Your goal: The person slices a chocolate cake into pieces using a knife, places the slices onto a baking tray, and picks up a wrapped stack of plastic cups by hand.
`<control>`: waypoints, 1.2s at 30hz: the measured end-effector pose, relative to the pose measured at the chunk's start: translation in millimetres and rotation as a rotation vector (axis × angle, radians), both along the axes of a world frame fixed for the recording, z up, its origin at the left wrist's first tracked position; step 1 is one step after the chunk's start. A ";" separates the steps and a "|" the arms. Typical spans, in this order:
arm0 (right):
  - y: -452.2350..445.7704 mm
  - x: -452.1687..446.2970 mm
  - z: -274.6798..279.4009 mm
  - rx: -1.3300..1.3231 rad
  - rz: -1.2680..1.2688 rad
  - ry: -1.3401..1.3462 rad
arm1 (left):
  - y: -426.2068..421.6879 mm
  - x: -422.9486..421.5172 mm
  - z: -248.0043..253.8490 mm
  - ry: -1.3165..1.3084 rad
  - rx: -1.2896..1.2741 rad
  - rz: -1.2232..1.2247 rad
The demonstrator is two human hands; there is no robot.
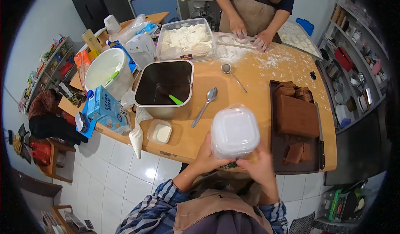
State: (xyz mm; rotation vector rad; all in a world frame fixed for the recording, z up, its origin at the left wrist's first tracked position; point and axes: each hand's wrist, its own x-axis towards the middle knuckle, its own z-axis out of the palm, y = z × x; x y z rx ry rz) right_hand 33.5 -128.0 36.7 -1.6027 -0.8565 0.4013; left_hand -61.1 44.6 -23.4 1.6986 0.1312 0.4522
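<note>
A stack of clear plastic containers with whitish lids is held up over the table's front edge. My left hand grips its left side and my right hand its lower right, the fingers of both wrapped round it. To the left, a small square tub of white cream sits beside a filled piping bag. Behind them stands a large metal tin of dark chocolate mixture with a green spatula in it. A metal spoon lies on the wooden table.
On the right, a dark tray carries a brown cake block and cut pieces. A milk carton and white bucket stand left. Across the table, a person's hands touch dough on a floured board. A small strainer lies mid-table.
</note>
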 end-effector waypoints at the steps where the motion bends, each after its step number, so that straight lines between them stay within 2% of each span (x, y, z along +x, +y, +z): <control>1: -6.2 6.9 16.3 0.022 -0.089 -0.162 | 0.3 -1.7 3.5 0.017 0.071 0.006; 2: -10.3 11.2 33.3 0.043 -0.181 -0.323 | 0.6 -3.2 4.9 0.035 0.141 0.009; 4: -4.8 8.5 81.4 0.150 -0.208 -0.432 | 2.7 -3.5 4.0 0.076 0.132 -0.030; 7: 19.5 1.3 121.8 0.101 -0.056 -0.724 | 7.5 -0.4 -3.2 0.075 0.194 -0.046; 9: 40.7 -0.2 114.4 -0.040 0.015 -0.821 | 9.2 -4.4 -1.8 0.097 0.403 -0.004; 11: 50.8 -2.5 110.3 -0.106 0.028 -0.877 | 7.7 -16.5 8.7 0.168 0.752 0.081; 14: 55.5 -6.5 107.9 -0.107 -0.019 -0.913 | 11.0 -31.4 33.4 0.037 0.544 0.222; 17: 55.3 -9.0 105.4 -0.124 -0.011 -0.925 | 11.4 -32.6 81.6 -0.271 0.380 0.247; 20: 58.7 -8.2 105.9 -0.116 -0.006 -0.926 | -2.8 -6.7 74.6 -0.370 0.153 0.165; 23: 55.1 -5.0 105.5 -0.153 -0.059 -0.916 | -12.3 22.2 39.6 -0.332 0.072 0.170; 26: 44.8 8.7 104.3 -0.179 -0.107 -0.820 | -13.9 26.7 18.7 -0.211 0.233 0.133; 32: 32.1 24.1 104.9 -0.144 -0.134 -0.636 | -14.4 29.1 12.3 -0.068 0.269 0.070; 36: 24.5 33.2 102.1 -0.112 -0.157 -0.594 | -12.1 26.8 11.0 -0.148 0.280 0.069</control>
